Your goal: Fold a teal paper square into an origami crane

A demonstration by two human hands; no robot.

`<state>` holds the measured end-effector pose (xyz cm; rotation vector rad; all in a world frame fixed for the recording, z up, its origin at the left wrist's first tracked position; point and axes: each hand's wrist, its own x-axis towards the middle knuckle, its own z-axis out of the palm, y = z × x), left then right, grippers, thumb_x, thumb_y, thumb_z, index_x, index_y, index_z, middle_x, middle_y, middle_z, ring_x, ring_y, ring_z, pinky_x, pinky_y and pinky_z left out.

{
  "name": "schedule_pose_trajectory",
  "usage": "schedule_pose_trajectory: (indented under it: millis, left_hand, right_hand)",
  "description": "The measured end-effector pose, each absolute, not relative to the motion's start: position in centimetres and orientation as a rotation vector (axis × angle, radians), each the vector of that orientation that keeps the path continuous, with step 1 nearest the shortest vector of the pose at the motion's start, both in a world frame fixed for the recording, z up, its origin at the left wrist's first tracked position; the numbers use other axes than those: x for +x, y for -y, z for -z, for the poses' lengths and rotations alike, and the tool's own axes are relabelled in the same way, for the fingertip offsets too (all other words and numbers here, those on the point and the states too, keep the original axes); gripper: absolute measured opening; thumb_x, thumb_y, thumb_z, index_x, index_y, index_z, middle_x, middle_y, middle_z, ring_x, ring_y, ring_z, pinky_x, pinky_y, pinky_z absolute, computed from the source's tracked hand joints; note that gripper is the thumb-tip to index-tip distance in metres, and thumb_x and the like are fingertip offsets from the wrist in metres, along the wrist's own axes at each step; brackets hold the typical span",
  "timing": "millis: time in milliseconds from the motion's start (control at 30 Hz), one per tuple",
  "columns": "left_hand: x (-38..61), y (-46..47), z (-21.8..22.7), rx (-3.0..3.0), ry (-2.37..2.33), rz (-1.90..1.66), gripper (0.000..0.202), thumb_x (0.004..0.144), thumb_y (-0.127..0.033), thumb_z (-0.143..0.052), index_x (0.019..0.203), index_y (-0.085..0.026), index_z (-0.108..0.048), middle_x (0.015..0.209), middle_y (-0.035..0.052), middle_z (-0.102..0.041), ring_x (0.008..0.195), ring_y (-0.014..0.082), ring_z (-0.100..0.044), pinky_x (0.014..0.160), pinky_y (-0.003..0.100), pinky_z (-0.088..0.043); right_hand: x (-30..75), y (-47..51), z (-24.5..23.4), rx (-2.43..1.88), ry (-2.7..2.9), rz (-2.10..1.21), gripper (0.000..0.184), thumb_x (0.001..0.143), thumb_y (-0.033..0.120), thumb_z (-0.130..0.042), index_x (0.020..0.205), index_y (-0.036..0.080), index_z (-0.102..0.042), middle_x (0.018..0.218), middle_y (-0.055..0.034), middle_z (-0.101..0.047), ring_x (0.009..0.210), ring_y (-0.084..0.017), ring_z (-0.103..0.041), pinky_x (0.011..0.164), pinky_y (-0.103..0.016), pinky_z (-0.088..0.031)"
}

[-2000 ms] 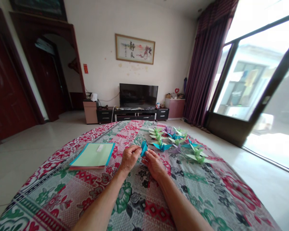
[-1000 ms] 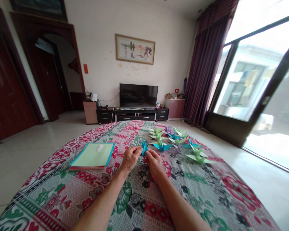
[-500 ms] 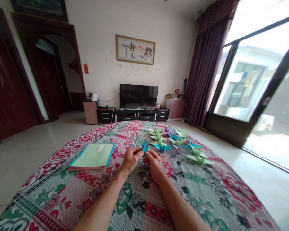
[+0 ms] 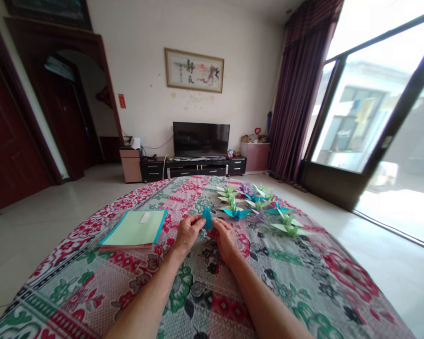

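Observation:
Between my two hands, over the middle of the table, is a small piece of folded blue paper [image 4: 207, 218] with a pointed top. My left hand [image 4: 189, 231] pinches its left side between thumb and fingers. My right hand [image 4: 225, 236] is closed on its lower right edge, fingertips together. The finer folds are too small to make out. Just beyond my right hand stand several folded paper cranes in green, blue and purple; the nearest is a blue paper crane [image 4: 236, 214].
A stack of coloured paper sheets [image 4: 134, 229], light green on top, lies to the left with a small white piece [image 4: 144, 217] on it. A green paper crane [image 4: 291, 230] sits furthest right. A flowered tablecloth [image 4: 134, 301] covers the round table. Beyond stands a television [image 4: 201, 140].
The folded blue paper has turned in my fingers and now shows a broader, flat face. My hands have moved slightly apart, and the view has shifted a little.

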<state>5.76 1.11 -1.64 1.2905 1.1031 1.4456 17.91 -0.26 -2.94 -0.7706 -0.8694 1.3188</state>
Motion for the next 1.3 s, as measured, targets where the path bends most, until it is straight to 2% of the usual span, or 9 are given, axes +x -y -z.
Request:
schedule_pose_trajectory:
  millis: [200,400,633,867,1300]
  left_hand:
    - [5.71,-1.17,1.71,1.245,-1.114,-1.447,0.031,0.061,-0.037,-0.067,0.079,-0.012,-0.069,0.065,0.0013,-0.064,0.053,0.0103,-0.054,0.053,0.021,-0.043]
    - [5.60,-1.25,1.85,1.260,-1.111,-1.441,0.028,0.063,-0.036,-0.066,0.078,-0.013,-0.069,0.064,0.0000,-0.064,0.053,0.0097,-0.054,0.054,0.021,-0.044]
    - [5.63,-1.20,1.79,1.290,-1.102,-1.445,0.031,0.062,-0.038,-0.065,0.079,-0.012,-0.068,0.065,0.0017,-0.065,0.054,0.0115,-0.057,0.054,0.022,-0.043]
    - [5.60,-1.26,1.88,1.312,-1.102,-1.451,0.029,0.064,-0.037,-0.064,0.078,-0.013,-0.069,0.064,0.0010,-0.066,0.055,0.0119,-0.056,0.055,0.022,-0.043]
    - [5.64,-1.33,1.95,1.308,-1.121,-1.441,0.027,0.064,-0.036,-0.064,0.078,-0.013,-0.069,0.062,-0.0001,-0.063,0.053,0.0100,-0.052,0.051,0.020,-0.041]
  right_hand:
    - [17.89,0.11,2.99,-0.786,0.853,-1.335,0.027,0.058,0.038,-0.072,0.077,0.019,-0.067,0.069,0.0000,-0.066,0.061,-0.014,-0.058,0.062,-0.027,-0.046]
    - [17.87,0.09,2.96,-0.789,0.899,-1.320,0.024,0.061,0.036,-0.069,0.078,0.019,-0.068,0.072,0.0007,-0.066,0.058,-0.013,-0.058,0.062,-0.027,-0.046]
    - [17.83,0.37,2.60,-0.805,0.903,-1.327,0.027,0.057,0.035,-0.072,0.078,0.018,-0.067,0.073,-0.0003,-0.066,0.063,-0.014,-0.058,0.060,-0.025,-0.046]
    - [17.97,0.31,2.68,-0.764,0.928,-1.369,0.025,0.058,0.034,-0.071,0.078,0.020,-0.066,0.073,0.0018,-0.064,0.064,-0.013,-0.058,0.062,-0.025,-0.046]
    - [18.11,-0.15,3.25,-0.723,0.903,-1.419,0.028,0.064,0.038,-0.068,0.084,0.019,-0.064,0.072,0.0005,-0.065,0.060,-0.013,-0.058,0.061,-0.026,-0.046]
